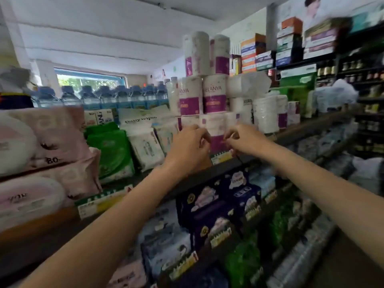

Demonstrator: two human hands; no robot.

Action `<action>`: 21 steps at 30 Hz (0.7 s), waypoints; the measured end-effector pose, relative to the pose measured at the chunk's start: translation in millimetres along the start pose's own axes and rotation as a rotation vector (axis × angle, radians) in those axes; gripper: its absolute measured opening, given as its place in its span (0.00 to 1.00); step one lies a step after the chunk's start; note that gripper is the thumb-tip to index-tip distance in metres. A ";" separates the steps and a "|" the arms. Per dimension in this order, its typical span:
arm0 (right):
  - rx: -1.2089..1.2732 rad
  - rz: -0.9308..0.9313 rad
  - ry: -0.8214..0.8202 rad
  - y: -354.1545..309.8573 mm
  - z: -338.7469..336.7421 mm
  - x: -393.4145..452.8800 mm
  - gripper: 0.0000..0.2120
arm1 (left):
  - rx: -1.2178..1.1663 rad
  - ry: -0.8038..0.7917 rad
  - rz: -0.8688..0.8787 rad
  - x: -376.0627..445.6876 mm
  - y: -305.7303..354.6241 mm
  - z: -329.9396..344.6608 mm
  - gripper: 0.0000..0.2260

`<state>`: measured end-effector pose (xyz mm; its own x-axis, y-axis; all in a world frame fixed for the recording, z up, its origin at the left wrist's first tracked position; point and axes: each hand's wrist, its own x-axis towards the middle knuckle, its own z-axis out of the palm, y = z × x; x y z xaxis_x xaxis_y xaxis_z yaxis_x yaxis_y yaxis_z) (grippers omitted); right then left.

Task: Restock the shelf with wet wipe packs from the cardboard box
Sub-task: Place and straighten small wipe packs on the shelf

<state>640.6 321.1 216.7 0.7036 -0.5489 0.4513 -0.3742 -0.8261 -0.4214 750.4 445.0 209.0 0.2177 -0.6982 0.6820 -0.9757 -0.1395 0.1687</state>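
Observation:
Both my arms reach up to the top shelf (pixel 239 163). My left hand (pixel 190 147) and my right hand (pixel 245 140) curl their fingers onto the two sides of a white-and-purple pack (pixel 216 133) at the bottom of a stack of similar roll packs (pixel 214 94). Just left of my left hand, white wet wipe packs (pixel 146 149) stand leaning on the same shelf. Green packs (pixel 113 152) come after them, and pink packs (pixel 60 134) lie at the far left. The cardboard box is not in view. The picture is blurred.
Blue-capped water bottles (pixel 108 98) line the back of the shelf. Yellow price tags (pixel 221 157) run along the shelf edge. Lower shelves hold dark blue packs (pixel 220 202) and green packs (pixel 243 265). Boxes (pixel 288 42) and jars fill the racks at right.

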 end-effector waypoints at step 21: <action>0.370 1.647 -0.239 219.7 -60.0 -722.3 0.11 | -0.522 -1.140 0.700 -341.4 416.6 233.1 0.09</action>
<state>13.9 528.4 -154.7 -0.1743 -0.6700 -0.7216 -0.6188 0.6446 -0.4490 264.3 461.6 -119.5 -0.6752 -0.7207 -0.1575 -0.6984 0.5558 0.4509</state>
